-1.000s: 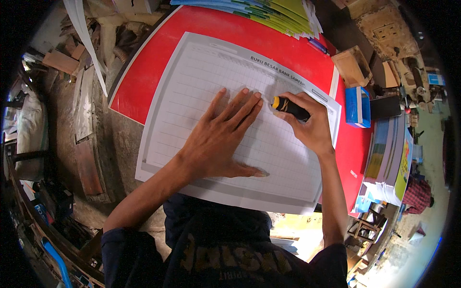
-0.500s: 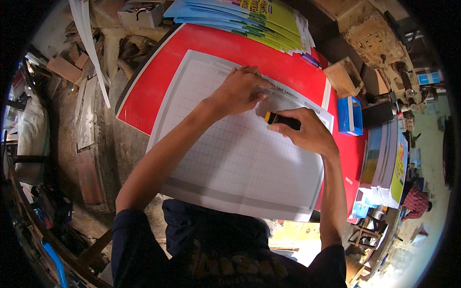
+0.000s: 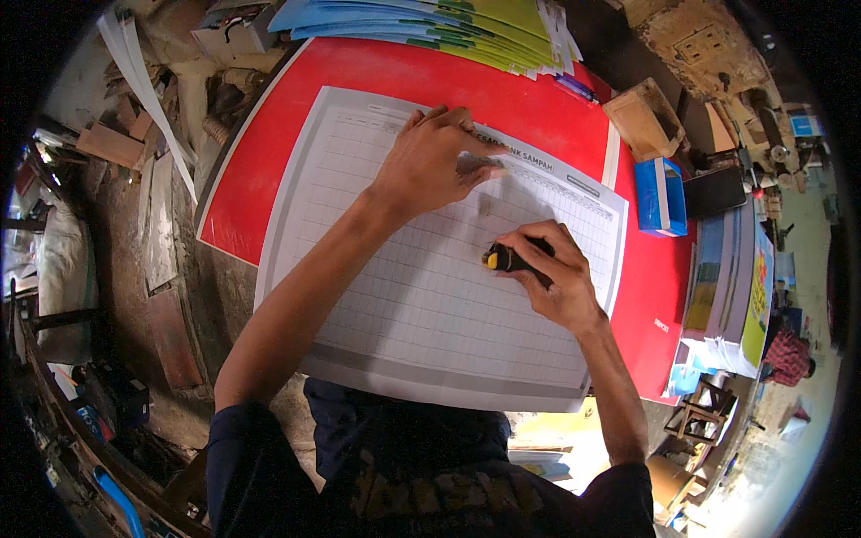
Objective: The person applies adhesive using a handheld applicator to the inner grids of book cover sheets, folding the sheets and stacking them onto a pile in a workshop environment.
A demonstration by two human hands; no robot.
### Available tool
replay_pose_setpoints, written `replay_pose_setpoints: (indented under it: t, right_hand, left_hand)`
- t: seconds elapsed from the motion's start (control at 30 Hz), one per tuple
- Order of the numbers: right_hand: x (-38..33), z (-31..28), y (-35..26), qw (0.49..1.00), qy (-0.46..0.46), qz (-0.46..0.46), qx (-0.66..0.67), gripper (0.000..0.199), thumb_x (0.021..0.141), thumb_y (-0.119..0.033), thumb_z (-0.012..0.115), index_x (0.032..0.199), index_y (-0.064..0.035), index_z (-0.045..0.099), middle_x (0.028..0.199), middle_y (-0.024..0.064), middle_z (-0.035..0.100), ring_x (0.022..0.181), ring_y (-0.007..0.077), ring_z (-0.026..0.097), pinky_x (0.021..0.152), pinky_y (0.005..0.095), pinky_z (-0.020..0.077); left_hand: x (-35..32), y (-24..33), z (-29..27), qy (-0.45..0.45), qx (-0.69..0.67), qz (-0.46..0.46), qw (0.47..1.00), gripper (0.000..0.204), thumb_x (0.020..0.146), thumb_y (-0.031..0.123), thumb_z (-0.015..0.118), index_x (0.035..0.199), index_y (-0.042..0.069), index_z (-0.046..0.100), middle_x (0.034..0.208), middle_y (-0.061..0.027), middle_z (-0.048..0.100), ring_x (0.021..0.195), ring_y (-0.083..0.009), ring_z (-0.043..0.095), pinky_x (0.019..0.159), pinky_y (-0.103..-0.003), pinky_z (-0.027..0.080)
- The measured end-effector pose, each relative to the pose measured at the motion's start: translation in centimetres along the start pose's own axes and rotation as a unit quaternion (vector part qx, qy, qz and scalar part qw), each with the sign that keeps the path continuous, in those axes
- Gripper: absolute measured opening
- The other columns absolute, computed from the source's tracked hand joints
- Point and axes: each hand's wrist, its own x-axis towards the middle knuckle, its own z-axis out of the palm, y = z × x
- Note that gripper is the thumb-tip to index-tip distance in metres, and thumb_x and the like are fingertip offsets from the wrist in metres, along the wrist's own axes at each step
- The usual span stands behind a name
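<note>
A large white sheet point(image 3: 421, 314) printed with a grid table and a grey border lies on the red tabletop. My left hand point(image 3: 435, 154) rests on its upper part with the fingers apart, covering some of the printed heading. In my right hand point(image 3: 560, 273) is a stubby black tool with a yellow end point(image 3: 495, 257), its exact kind unclear. That yellow end points left and sits at the sheet's surface, right of the middle. The fingers wrap the tool and hide most of its body.
Fanned blue-and-green printed sheets point(image 3: 430, 31) lie at the table's far edge, with purple pens point(image 3: 576, 88) beside them. To the right are a blue box point(image 3: 661, 197), a wooden box point(image 3: 644, 118) and stacked booklets point(image 3: 722, 278). A person in a checked shirt point(image 3: 789, 354) is farther off.
My right hand has moved toward me over the grid with the black-and-yellow tool, away from the heading. My left hand stays on the sheet's upper part. The view has shifted slightly.
</note>
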Motion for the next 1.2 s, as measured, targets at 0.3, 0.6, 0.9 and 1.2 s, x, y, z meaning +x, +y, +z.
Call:
replay_pose_setpoints:
  t: [0.3,0.6,0.9,1.2]
  right_hand:
    - [0.6,0.6,0.8,0.983,0.174,0.06,-0.015,0.048,0.083,-0.014,0.081,0.128,-0.0059,0.068,0.103,0.0131,0.06,0.092,0.0331,0.061,0.081,0.0419,0.0523]
    - [-1.0,-0.9,1.2,0.941,0.324,0.07,0.072,0.047,0.09,-0.01,0.076,0.134,-0.0011,0.063,0.107,0.0165,0.063,0.091,0.0315,0.063,0.081,0.0379,0.0538]
    - [-4.3,-6.5,4.4,0.841,0.504,0.179,-0.075,0.044,0.088,-0.008,0.074,0.128,0.0027,0.06,0.1,0.0171,0.059,0.092,0.0273,0.059,0.082,0.0362,0.0492]
    - [-12.7,-12.5,15.6,0.822,0.394,0.339,-0.235,0.031,0.085,-0.006,0.072,0.11,0.001,0.057,0.104,0.0258,0.064,0.098,0.046,0.067,0.077,0.0506,0.0538]
  left_hand:
    - [0.8,-0.7,-1.2,0.002,-0.016,0.019,1.0,0.042,0.087,0.023,0.08,0.127,0.013,0.073,0.12,-0.012,0.072,0.105,-0.0346,0.067,0.098,-0.046,0.052]
    - [-12.3,14.5,-7.3,-0.282,-0.06,-0.028,0.957,0.105,0.083,0.045,0.085,0.164,0.014,0.025,0.168,-0.0271,0.02,0.158,-0.0429,0.014,0.125,-0.059,0.021]
    - [-16.3,14.2,-7.6,-0.206,0.055,0.075,0.974,0.057,0.088,-0.008,0.058,0.138,0.017,0.068,0.154,-0.0182,0.051,0.144,-0.0308,0.049,0.122,-0.054,0.036]
    - [-5.8,17.8,-20.6,0.053,0.198,0.075,0.976,0.03,0.084,-0.003,0.06,0.108,0.0,0.077,0.103,-0.0153,0.078,0.098,-0.0326,0.075,0.086,-0.042,0.059]
